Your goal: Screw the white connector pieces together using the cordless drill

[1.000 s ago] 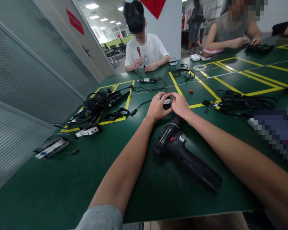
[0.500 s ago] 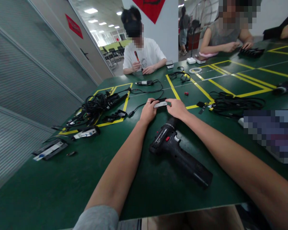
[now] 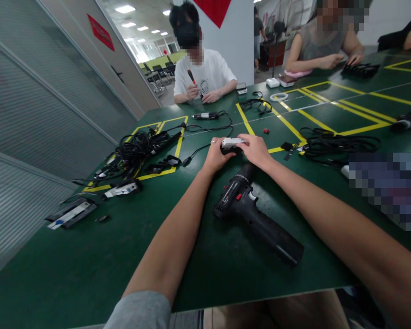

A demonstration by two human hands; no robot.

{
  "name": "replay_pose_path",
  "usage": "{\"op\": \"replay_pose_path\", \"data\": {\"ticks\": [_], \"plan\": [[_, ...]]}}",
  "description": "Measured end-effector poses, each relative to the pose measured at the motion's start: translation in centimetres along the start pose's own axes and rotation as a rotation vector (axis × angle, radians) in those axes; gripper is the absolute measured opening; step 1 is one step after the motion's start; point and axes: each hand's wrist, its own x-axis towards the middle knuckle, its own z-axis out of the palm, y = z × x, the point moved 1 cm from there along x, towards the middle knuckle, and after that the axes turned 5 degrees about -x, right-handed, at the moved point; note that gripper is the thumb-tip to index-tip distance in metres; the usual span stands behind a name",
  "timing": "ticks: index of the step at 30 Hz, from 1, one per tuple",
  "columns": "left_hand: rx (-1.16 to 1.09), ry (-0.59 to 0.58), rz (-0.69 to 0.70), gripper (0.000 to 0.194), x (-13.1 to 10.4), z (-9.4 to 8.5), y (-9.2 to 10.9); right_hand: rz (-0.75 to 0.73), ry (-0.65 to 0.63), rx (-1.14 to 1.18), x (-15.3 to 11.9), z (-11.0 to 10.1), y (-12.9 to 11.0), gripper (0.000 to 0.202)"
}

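"Two bare forearms (image 3: 171,233) come over the near edge of the green table (image 3: 89,269), is it correct?"

"Yes, and the left one begins in a grey sleeve (image 3: 142,310). Between them a black drill (image 3: 256,214) lies on its side, its handle toward the lower right, its chuck close to the hands"

"And at the left, outside of the arm?"

"One flat dark part (image 3: 71,214) with a pale strip along it. It lies well apart from the hands"

"Please tell me how the hands are"

"The left hand (image 3: 216,155) pinches the left end of a small white-and-black piece (image 3: 230,143), and the right hand (image 3: 256,150) pinches the right end with its fingers. So the piece is between both hands, just beyond the chuck. If it touches the table, I cannot tell"

"What is around and farther?"

"To the left, a heap of black cables (image 3: 137,146); to the right, a cable coil (image 3: 339,144). Beyond the hands are a red bit (image 3: 266,131), then a pen-shaped tool (image 3: 205,116) with a cord, then a white ring (image 3: 279,97)"

"And at the far side?"

"A person in a white shirt (image 3: 212,68) holds a screwdriver (image 3: 191,76); more to the right sits a person in a grey top (image 3: 315,48)"
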Motion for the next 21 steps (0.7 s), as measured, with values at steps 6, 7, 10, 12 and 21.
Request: {"op": "replay_pose_path", "data": {"ticks": [6, 7, 10, 12, 21], "plan": [[0.091, 0.215, -0.292, 0.060, 0.1, -2.0, -0.9, 0.019, 0.085, 0.031, -1.1, -0.4, -1.1, 0.034], [0.111, 0.263, -0.332, 0.062, 0.4, -2.9, -0.7, 0.020, 0.091, 0.031, -1.3, -0.4, -1.2, 0.034], [0.175, 0.364, -0.402, 0.066, 1.3, -6.4, 1.1, 0.019, 0.091, 0.026, -1.6, -0.2, -1.4, 0.035], [0.206, 0.355, -0.416, 0.064, 1.2, -9.1, 2.9, 0.016, 0.086, 0.019, -1.7, -0.1, -1.3, 0.035], [0.593, 0.250, -0.706, 0.065, -14.7, -21.5, 5.5, -0.035, 0.026, -0.019, -1.8, -0.1, -1.3, 0.030]]}}
